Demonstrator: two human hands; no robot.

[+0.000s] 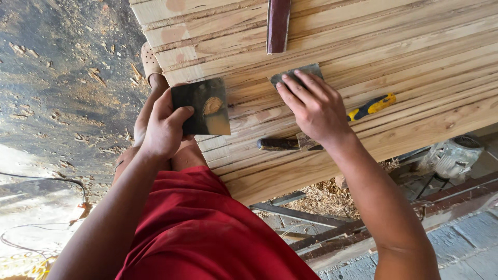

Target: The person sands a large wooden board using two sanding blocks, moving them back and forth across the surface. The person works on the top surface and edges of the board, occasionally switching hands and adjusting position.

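A: What has the left hand (163,127) got?

B: A dark square plate (201,107), a flat metal blade by the look of it. The grip is clenched on its left edge, thumb across the face, and the plate is held tilted just off the near edge of the planks (363,78). A dab of tan filler (212,105) sits on its face.

A: And the right hand (316,109)?

B: Fingers spread flat on a second, greyer scraper (295,75), pressing it against the wood. It is pinned under the fingers rather than wrapped, so call that grip pressing down on the scraper.

A: How would these blades handle?

B: I'd judge them thin, light and stiff with a little spring. The edges could be sharp, so the flat face or a side edge is the place to hold. The filler looks soft and smeary.

A: Anything else lying there?

B: A tool with a yellow-and-blue handle (371,107) beside the right wrist, a dark-handled tool (277,143) below it, and a dark red strip (278,23) further up. Shavings (321,197) lie under the planks.
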